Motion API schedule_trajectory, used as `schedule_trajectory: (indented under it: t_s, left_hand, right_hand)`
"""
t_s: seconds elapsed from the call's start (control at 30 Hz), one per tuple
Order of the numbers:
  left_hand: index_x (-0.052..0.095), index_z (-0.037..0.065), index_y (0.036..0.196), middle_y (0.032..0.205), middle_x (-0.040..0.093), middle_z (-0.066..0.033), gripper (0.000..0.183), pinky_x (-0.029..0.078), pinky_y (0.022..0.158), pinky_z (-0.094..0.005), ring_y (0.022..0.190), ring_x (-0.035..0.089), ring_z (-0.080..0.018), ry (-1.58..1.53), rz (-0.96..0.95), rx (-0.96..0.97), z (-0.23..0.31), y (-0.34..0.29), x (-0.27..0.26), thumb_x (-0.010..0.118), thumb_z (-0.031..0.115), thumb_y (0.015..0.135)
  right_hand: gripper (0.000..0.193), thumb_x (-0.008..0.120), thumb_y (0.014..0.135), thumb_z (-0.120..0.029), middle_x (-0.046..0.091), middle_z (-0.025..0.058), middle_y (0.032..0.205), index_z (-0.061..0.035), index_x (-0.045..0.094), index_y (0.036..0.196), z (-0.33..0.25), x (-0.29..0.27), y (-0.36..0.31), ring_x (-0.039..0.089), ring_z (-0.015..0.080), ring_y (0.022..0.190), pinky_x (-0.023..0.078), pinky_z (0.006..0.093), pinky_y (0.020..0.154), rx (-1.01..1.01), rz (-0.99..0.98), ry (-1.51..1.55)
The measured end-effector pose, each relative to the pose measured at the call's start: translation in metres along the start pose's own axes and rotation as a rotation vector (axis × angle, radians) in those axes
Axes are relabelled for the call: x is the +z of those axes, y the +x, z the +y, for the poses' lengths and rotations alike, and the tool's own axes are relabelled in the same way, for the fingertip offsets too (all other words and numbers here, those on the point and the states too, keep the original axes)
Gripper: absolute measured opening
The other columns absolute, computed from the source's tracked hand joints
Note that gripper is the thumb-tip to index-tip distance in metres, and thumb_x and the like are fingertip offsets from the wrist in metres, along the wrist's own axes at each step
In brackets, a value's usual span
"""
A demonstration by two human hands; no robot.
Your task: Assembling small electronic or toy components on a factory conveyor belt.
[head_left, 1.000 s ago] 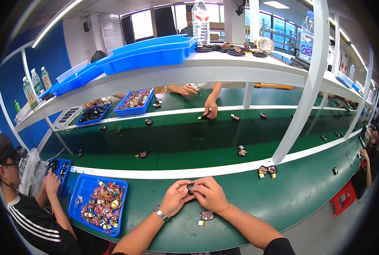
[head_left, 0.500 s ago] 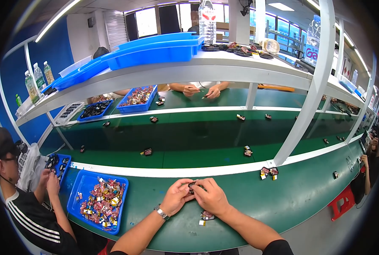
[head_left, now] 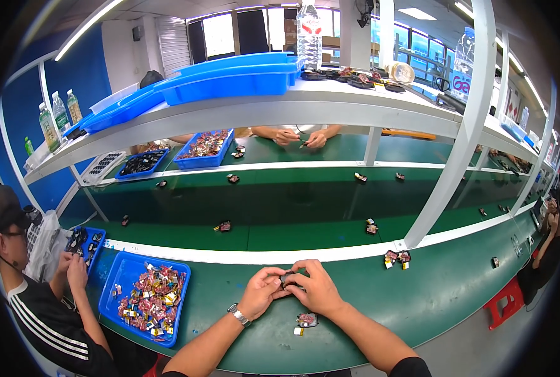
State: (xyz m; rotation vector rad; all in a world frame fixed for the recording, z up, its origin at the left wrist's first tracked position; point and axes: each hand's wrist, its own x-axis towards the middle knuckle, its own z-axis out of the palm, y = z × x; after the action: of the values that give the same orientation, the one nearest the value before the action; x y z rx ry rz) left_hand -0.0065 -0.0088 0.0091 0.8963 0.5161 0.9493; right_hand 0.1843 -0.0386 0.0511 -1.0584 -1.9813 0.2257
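Observation:
Above the green bench top [head_left: 230, 339] my two hands meet around a small black plastic casing [head_left: 286, 280], mostly covered by fingers. My left hand [head_left: 261, 294], with a metal watch at the wrist, pinches it from the left. From the right, my right hand [head_left: 319, 290] bends its thumb and fingers onto it. Just below my right hand lies a small assembly [head_left: 306, 320] with a dark shell, a reddish circuit board and a white-and-yellow part. To the left is a blue tray [head_left: 107, 295] heaped with reddish circuit boards [head_left: 154, 292].
A white rail [head_left: 230, 255] separates the bench from a green conveyor belt [head_left: 280, 235] carrying scattered assemblies. Two assemblies [head_left: 397, 257] lie by a slanted post [head_left: 450, 138]. Overhead is a shelf [head_left: 330, 103] with blue trays and bottles. A co-worker [head_left: 47, 308] sits at left; another's hands [head_left: 302, 138] work opposite.
The fingers of my right hand have lifted and spread slightly over the casing. Assemblies on the belt have shifted a little to the right.

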Motion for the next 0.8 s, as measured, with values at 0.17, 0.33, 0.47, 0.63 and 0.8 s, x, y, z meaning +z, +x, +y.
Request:
schedule_trajectory:
  t_s: [0.17, 0.33, 0.47, 0.63, 0.8]
  left_hand:
    - [0.053, -0.001, 0.114, 0.120, 0.058, -0.0130, 0.017, 0.054, 0.099, -0.0429, 0.111, 0.061, -0.0228, 0.070, -0.048, 0.021, -0.0006, 0.0002, -0.0039, 0.049, 0.002, 0.098]
    - [0.053, 0.000, 0.113, 0.119, 0.057, -0.0117, 0.016, 0.055, 0.097, -0.0418, 0.110, 0.061, -0.0219, 0.193, -0.092, 0.008, 0.0045, -0.0004, -0.0058, 0.051, 0.002, 0.098]
    - [0.053, 0.000, 0.110, 0.115, 0.058, -0.0100, 0.013, 0.056, 0.095, -0.0399, 0.109, 0.061, -0.0205, 0.223, -0.110, -0.016, 0.0051, 0.0000, -0.0073, 0.053, 0.003, 0.098]
    - [0.052, 0.002, 0.107, 0.112, 0.058, -0.0083, 0.010, 0.057, 0.093, -0.0384, 0.106, 0.062, -0.0193, 0.243, -0.081, -0.029, 0.0042, -0.0013, -0.0042, 0.053, 0.003, 0.098]
    - [0.052, 0.003, 0.107, 0.108, 0.059, -0.0071, 0.009, 0.058, 0.091, -0.0368, 0.104, 0.063, -0.0186, 0.209, -0.052, -0.046, 0.0006, -0.0015, -0.0062, 0.052, 0.005, 0.099]
  right_hand:
    - [0.014, 0.073, 0.077, -0.007, 0.056, 0.0065, 0.113, -0.0087, 0.065, 0.089, 0.0080, 0.0008, -0.0011, 0.053, 0.0288, 0.107, 0.048, 0.0376, 0.088, 0.009, -0.022, 0.121]
    - [0.011, 0.071, 0.081, -0.009, 0.057, 0.0065, 0.118, -0.0087, 0.065, 0.090, 0.0079, -0.0032, -0.0020, 0.052, 0.0288, 0.113, 0.048, 0.0373, 0.091, 0.055, -0.063, 0.202]
    - [0.011, 0.072, 0.081, -0.010, 0.058, 0.0062, 0.119, -0.0086, 0.065, 0.090, 0.0129, -0.0026, -0.0031, 0.052, 0.0275, 0.115, 0.048, 0.0371, 0.092, 0.039, -0.068, 0.241]
    - [0.012, 0.073, 0.081, -0.011, 0.059, 0.0060, 0.117, -0.0075, 0.067, 0.091, 0.0109, -0.0015, -0.0059, 0.053, 0.0271, 0.113, 0.047, 0.0365, 0.092, 0.052, -0.065, 0.244]
    - [0.012, 0.074, 0.080, -0.012, 0.061, 0.0060, 0.115, -0.0074, 0.070, 0.091, 0.0102, 0.0002, -0.0064, 0.054, 0.0265, 0.112, 0.047, 0.0366, 0.093, 0.046, -0.035, 0.281]
